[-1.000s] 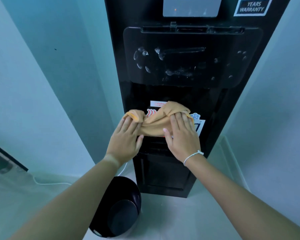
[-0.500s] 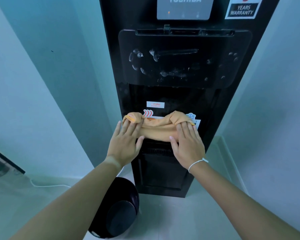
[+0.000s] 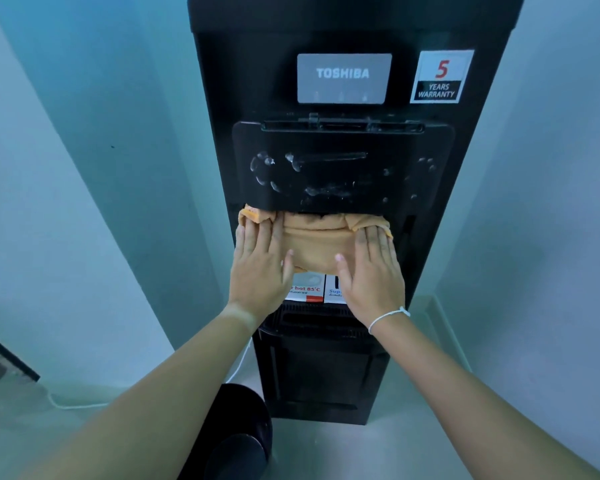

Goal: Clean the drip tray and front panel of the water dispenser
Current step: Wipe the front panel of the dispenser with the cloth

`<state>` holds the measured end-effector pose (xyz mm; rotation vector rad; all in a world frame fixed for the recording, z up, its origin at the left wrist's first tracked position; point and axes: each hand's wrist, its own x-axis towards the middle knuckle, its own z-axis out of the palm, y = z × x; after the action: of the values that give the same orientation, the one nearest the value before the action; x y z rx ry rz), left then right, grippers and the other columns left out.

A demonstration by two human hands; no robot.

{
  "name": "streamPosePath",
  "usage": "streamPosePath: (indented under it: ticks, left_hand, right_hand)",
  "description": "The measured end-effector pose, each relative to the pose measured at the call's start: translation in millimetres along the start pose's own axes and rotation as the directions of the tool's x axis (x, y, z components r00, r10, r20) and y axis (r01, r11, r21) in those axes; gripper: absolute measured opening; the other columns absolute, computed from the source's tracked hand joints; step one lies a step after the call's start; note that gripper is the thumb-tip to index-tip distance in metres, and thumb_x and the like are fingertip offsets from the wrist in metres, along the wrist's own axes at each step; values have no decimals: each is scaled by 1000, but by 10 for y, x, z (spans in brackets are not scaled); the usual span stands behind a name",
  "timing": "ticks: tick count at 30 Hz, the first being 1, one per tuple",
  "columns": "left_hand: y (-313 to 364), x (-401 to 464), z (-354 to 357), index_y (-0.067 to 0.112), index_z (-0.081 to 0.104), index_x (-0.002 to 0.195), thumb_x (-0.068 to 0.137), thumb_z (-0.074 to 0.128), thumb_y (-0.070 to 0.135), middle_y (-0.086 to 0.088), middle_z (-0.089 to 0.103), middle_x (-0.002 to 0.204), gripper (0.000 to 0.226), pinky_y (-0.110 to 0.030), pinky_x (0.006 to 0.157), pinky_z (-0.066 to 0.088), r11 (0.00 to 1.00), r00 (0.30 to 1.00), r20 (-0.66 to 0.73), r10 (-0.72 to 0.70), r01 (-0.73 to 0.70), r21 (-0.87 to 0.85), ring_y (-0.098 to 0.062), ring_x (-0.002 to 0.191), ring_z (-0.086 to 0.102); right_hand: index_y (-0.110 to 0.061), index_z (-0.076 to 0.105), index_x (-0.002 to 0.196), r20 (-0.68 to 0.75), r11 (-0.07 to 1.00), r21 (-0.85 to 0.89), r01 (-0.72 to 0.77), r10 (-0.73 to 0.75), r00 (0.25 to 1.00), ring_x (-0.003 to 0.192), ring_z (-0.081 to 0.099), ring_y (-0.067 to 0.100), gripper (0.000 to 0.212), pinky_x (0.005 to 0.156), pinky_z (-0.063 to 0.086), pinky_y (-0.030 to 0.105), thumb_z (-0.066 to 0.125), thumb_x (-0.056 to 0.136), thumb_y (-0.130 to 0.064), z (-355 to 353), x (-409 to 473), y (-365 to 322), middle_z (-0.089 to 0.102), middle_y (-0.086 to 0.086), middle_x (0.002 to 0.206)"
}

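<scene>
A tall black water dispenser (image 3: 343, 36) fills the middle of the view. Its protruding tap cover (image 3: 340, 168) carries white smears and fingerprints. Just under that cover, an orange cloth (image 3: 321, 239) is spread against the recessed front panel. My left hand (image 3: 260, 268) presses the cloth's left end with straight fingers. My right hand (image 3: 374, 271), with a white string bracelet on the wrist, presses the right end the same way. Hot and cold labels (image 3: 309, 289) show below the cloth. The grated drip tray (image 3: 312, 318) sits beneath my hands.
The dispenser stands in a narrow corner between pale walls (image 3: 84, 168). A black round bin (image 3: 236, 434) is on the floor at the lower left of the dispenser. A white cord (image 3: 70, 405) runs along the floor at left.
Both hands have slid the cloth upward along the recessed panel, from over the labels to just under the tap cover. The labels are now uncovered and the view tilted up.
</scene>
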<state>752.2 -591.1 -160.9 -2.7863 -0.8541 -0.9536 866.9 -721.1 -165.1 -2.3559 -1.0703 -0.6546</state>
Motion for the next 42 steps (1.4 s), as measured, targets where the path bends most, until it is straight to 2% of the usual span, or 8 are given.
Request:
streamPosePath:
  ticks: [10, 16, 22, 26, 30, 34, 37, 42]
  left_hand:
    - [561, 44, 154, 5, 24, 147, 93, 30, 34, -17, 45, 141, 62, -43, 118, 10, 986, 991, 29, 132, -128, -103, -39, 138, 31]
    - [719, 81, 175, 0, 29, 145, 92, 30, 33, -21, 44, 143, 62, -43, 114, 10, 986, 996, -13, 92, -93, -135, -44, 138, 28]
    - [667, -68, 238, 3, 25, 146, 92, 29, 33, -14, 47, 139, 62, -47, 118, 14, 988, 996, 13, 87, -84, -128, -34, 138, 28]
    - [648, -187, 150, 5, 23, 147, 92, 30, 32, -12, 48, 136, 62, -44, 118, 15, 990, 998, -9, 60, -60, -128, -33, 136, 35]
    - [652, -377, -25, 5, 7, 146, 94, 26, 34, -14, 34, 151, 63, -42, 115, 8, 982, 999, -37, -3, -4, -186, -26, 143, 15]
    - [607, -446, -265, 5, 5, 146, 93, 29, 33, -16, 29, 153, 64, -44, 118, 10, 977, 995, -96, -23, 3, -212, -30, 145, 18]
    - [572, -359, -495, 4, 5, 146, 93, 31, 31, -16, 30, 152, 65, -43, 118, 8, 979, 986, -162, -26, -8, -206, -30, 144, 18]
    - [497, -43, -804, 6, 12, 148, 93, 25, 34, -11, 17, 155, 63, -42, 117, 7, 983, 982, -188, -28, -7, -183, -26, 144, 6]
  right_hand:
    - [8, 36, 136, -9, 975, 83, -207, 208, 978, 137, 31, 39, 67, 115, 19, 44, 26, 91, -40, -93, -117, 477, 38, 25, 143]
    - [7, 38, 134, -71, 973, 151, -175, 187, 980, 137, 30, 39, 67, 113, 24, 45, 25, 89, -40, -243, 54, 559, 39, 25, 143]
    - [4, 35, 138, 28, 965, 174, -195, 194, 981, 137, 31, 37, 68, 110, 33, 49, 24, 87, -42, -41, -281, 606, 36, 21, 145]
    - [3, 32, 140, -35, 960, 203, -192, 203, 978, 138, 30, 37, 64, 112, 30, 47, 30, 90, -37, -129, -296, 502, 35, 21, 146]
    - [1, 31, 138, -178, 974, 201, -106, 143, 974, 133, 29, 32, 58, 108, 34, 48, 37, 89, -31, -287, -368, 349, 43, 23, 141]
    - [1, 32, 135, -260, 977, 212, -39, 94, 961, 130, 29, 31, 54, 111, 28, 42, 39, 89, -28, -450, -370, 245, 46, 25, 137]
    - [3, 38, 134, -274, 978, 207, -14, 72, 959, 129, 34, 34, 54, 111, 19, 38, 39, 89, -28, -618, -213, 151, 46, 25, 137]
    - [2, 38, 136, -222, 975, 220, -14, 64, 973, 135, 35, 37, 58, 114, 25, 45, 33, 90, -34, -821, 111, -22, 41, 22, 143]
